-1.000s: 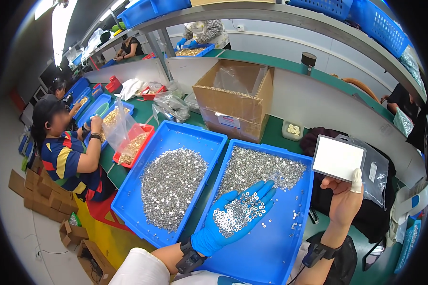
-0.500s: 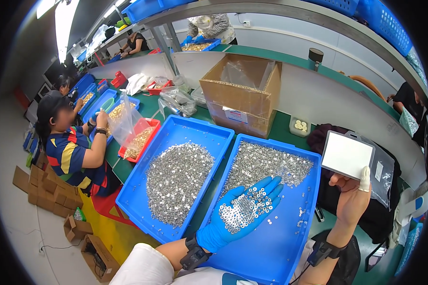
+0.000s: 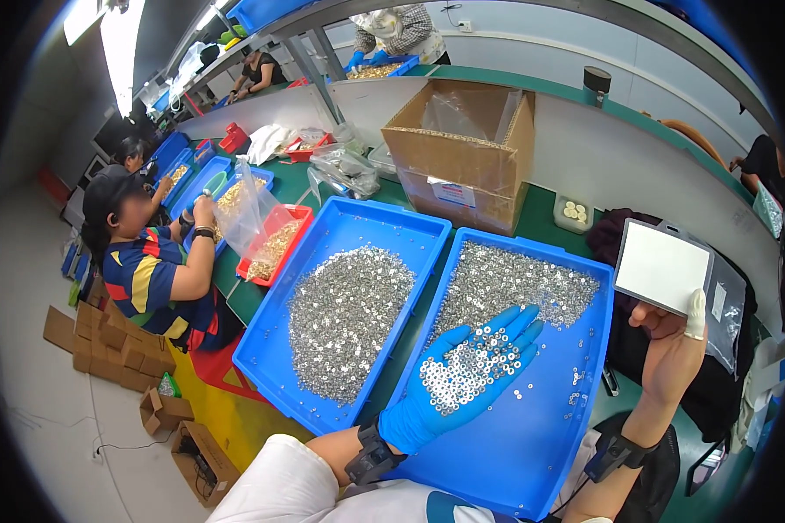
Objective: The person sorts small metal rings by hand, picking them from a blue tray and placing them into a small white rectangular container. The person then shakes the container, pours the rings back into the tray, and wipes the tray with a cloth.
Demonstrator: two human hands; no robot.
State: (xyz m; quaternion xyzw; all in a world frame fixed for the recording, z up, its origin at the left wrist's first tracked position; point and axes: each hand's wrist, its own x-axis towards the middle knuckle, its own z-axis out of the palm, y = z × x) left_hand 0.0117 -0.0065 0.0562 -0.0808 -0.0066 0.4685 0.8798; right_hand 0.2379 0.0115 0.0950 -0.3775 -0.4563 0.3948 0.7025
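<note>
My left hand [image 3: 458, 375], in a blue glove, lies palm up and flat over the right blue tray [image 3: 541, 453], carrying a layer of small silver washers [image 3: 467, 366] on the palm. A big heap of the same washers [image 3: 515, 283] fills the far end of that tray. My right hand [image 3: 672, 349], bare with a white cot on one finger, holds a white square card [image 3: 663, 266] upright past the tray's right edge. The left blue tray [image 3: 270, 340] holds another heap of washers [image 3: 344, 318].
An open cardboard box [image 3: 462, 152] lined with plastic stands behind the trays. A small clear dish [image 3: 574, 212] sits right of it. A seated person [image 3: 153, 261] at left handles a clear bag over a red tray [image 3: 275, 244]. Flat cartons [image 3: 105, 344] lie on the floor.
The view has shifted slightly. My left hand keeps the washers on its palm over the right tray, and my right hand still holds the white card up.
</note>
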